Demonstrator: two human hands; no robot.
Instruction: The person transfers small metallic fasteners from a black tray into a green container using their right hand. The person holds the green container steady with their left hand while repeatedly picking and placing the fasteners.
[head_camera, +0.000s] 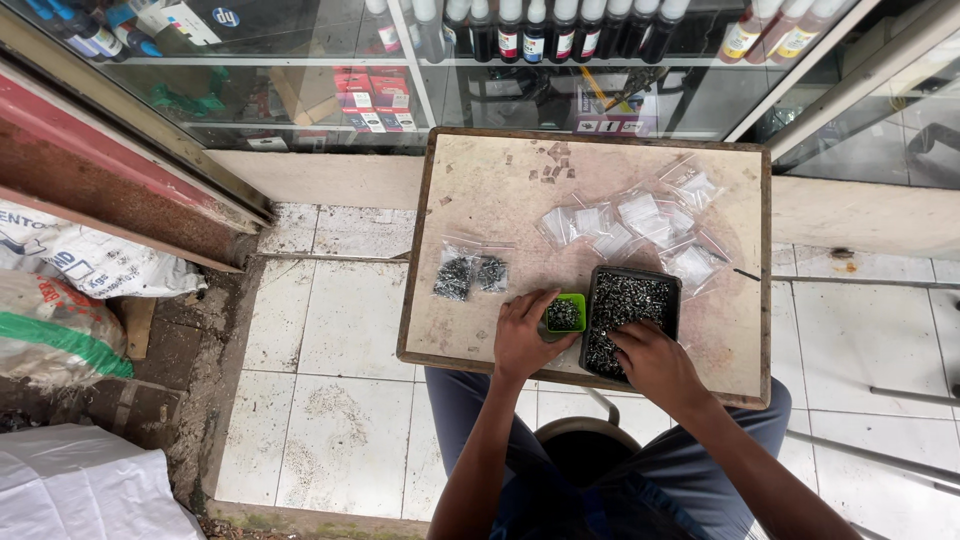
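Note:
A small green cup (565, 314) full of small dark screws stands on a worn wooden board (480, 200) that rests on my lap. My left hand (522, 338) wraps around the cup's left side and holds it. To its right a black rectangular tray (632, 315) is heaped with the same screws. My right hand (655, 362) lies in the tray's near end, fingers curled down into the screws. Two small clear bags (470, 274) filled with screws lie left of the cup. Several empty clear bags (640, 225) are scattered beyond the tray.
A glass display cabinet (520, 70) with bottles and boxes stands right behind the board. White floor tiles (330, 400) lie to the left. Filled sacks (70, 300) and a dirt strip sit at the far left. Below my legs a round stool seat (585, 440) shows.

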